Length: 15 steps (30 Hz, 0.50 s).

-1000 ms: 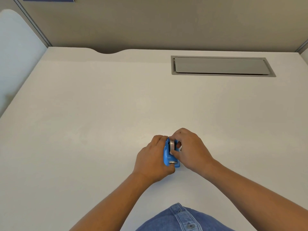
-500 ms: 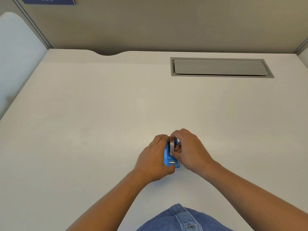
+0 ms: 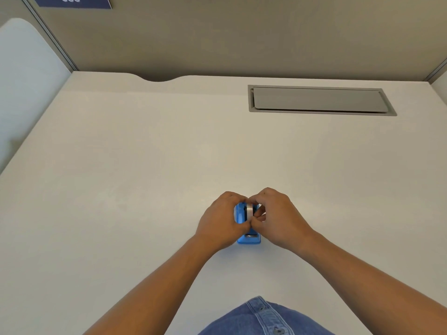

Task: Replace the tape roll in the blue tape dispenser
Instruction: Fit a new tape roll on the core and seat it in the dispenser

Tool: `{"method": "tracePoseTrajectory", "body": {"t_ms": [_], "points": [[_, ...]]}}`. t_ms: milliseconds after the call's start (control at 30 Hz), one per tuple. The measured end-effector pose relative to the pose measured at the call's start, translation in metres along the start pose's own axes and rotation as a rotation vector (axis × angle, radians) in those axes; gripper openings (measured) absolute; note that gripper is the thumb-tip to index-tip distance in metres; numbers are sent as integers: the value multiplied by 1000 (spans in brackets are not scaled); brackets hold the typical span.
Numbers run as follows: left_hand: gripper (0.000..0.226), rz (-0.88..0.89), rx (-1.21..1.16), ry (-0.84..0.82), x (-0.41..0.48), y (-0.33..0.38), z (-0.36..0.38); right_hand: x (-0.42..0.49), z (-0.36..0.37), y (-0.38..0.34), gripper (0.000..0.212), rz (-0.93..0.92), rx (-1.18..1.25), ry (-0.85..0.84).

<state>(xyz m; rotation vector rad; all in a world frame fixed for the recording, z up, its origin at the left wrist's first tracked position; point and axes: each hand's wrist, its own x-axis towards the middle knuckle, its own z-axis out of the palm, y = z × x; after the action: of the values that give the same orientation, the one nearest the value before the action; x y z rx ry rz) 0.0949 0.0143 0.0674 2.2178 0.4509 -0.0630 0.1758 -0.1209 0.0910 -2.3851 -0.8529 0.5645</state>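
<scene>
A small blue tape dispenser [image 3: 249, 239] stands on the white desk [image 3: 145, 165], its cutter end toward me. My left hand [image 3: 221, 222] wraps its left side and holds it. A grey-white tape roll [image 3: 249, 211] sits upright in the top of the dispenser. My right hand [image 3: 275, 216] pinches this roll from the right with thumb and fingers. Both hands hide most of the dispenser's body and the roll's lower half.
A grey cable hatch [image 3: 319, 100] is set into the desk at the back right. A beige partition wall [image 3: 242, 32] rises behind the desk, with a white side panel [image 3: 24, 81] on the left. My denim shirt [image 3: 261, 320] shows at the bottom edge.
The tape roll now stands more centred in the dispenser. My right fingers have shifted over its top, and my left thumb has moved in toward the roll.
</scene>
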Motion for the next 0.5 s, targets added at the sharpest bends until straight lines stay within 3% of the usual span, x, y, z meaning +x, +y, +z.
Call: {"method": "tracePoseTrajectory", "body": {"t_ms": [267,500], "points": [[42,-26,98,40,2,1,4,1,-2,2,28,15,34,13],[38,-18,116,59,1,3,5,3,-6,-3,9,8,-76,17]]}}
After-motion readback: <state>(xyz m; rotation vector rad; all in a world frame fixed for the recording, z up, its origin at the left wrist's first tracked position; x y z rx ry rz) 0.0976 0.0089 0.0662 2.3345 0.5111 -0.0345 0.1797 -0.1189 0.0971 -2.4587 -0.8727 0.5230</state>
